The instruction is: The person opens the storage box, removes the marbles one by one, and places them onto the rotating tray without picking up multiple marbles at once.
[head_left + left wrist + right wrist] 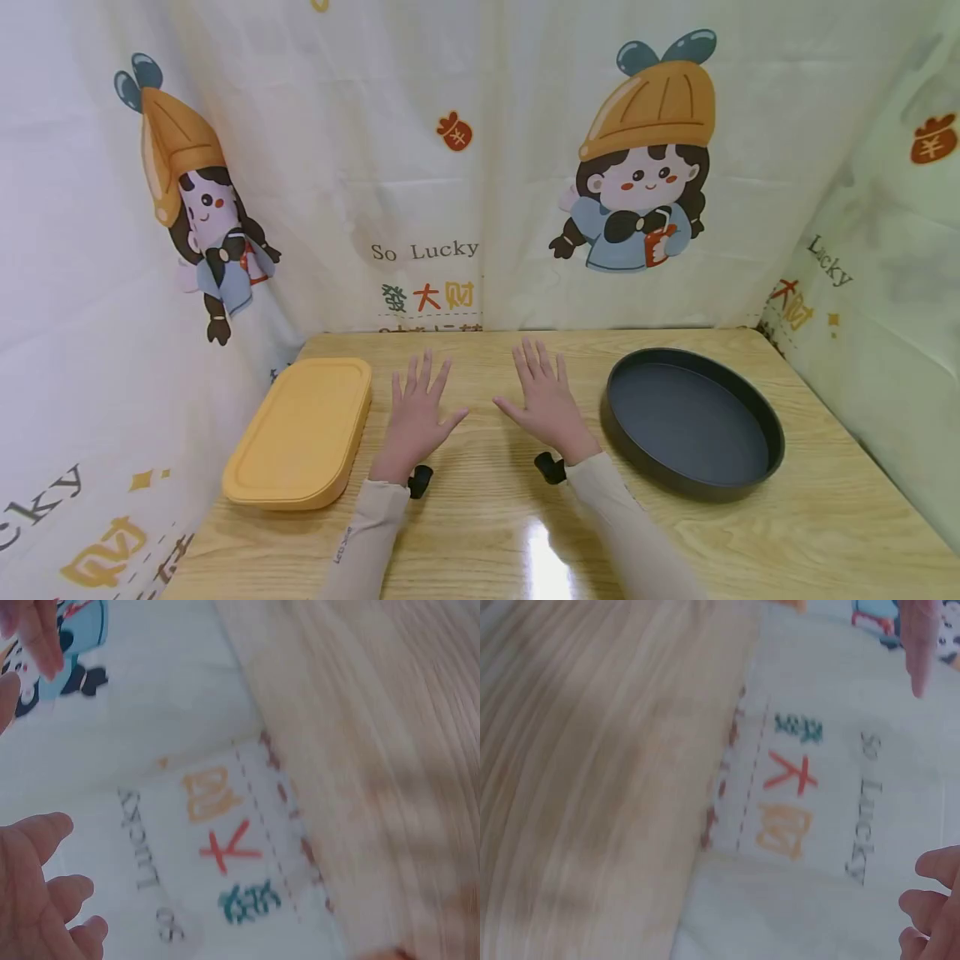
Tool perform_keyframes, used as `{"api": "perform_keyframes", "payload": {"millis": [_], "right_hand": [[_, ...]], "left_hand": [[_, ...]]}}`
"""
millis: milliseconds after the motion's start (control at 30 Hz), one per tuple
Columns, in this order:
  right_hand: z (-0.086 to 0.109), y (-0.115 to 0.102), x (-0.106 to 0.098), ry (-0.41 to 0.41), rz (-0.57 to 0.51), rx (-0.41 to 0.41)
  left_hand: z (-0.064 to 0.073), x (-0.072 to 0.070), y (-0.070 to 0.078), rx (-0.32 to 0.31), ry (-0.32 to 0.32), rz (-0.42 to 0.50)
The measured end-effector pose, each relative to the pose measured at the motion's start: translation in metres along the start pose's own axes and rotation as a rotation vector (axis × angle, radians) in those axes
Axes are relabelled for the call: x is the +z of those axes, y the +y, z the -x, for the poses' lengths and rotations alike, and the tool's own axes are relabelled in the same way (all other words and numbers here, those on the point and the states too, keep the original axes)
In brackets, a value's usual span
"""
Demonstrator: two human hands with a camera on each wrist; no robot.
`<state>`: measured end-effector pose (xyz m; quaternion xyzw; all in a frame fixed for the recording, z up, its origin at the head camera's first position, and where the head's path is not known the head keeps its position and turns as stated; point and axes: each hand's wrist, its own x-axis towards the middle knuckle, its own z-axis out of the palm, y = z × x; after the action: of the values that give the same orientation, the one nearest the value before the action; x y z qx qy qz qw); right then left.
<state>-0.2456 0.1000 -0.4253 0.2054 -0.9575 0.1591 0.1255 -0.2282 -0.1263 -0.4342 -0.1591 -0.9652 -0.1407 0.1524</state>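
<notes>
Both hands are held out over the middle of the wooden table with fingers spread and nothing in them. My left hand (417, 419) is nearest to a yellow lidded box (300, 429), which lies to its left. To the right of my right hand (549, 404) stands a round dark pan (686, 421) with a low rim and a bare inside. The two thumbs point toward each other across a gap. In the left wrist view, fingers of the left hand (41, 885) show at the left edge; the right wrist view has fingers of the right hand (934, 907) at its right edge.
The light wooden table (480, 517) ends at a hanging printed curtain (517, 167) behind it. More of the curtain hangs along the left and right sides. A black wrist strap piece (551, 468) sits by the right cuff, another black piece (420, 481) by the left.
</notes>
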Motion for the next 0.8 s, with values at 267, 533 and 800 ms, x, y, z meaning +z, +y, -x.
{"api": "perform_keyframes", "payload": {"millis": [267, 533, 800], "right_hand": [[-0.022, -0.041, 0.018, -0.034, -0.023, -0.086], [-0.039, -0.066, 0.030, -0.076, 0.023, -0.118], [-0.050, -0.094, 0.042, -0.091, 0.049, -0.166]], "left_hand": [[0.022, -0.029, -0.041, -0.087, 0.004, -0.011], [0.039, -0.044, -0.078, -0.143, 0.008, -0.020], [0.053, -0.050, -0.097, -0.209, -0.037, -0.007]]}}
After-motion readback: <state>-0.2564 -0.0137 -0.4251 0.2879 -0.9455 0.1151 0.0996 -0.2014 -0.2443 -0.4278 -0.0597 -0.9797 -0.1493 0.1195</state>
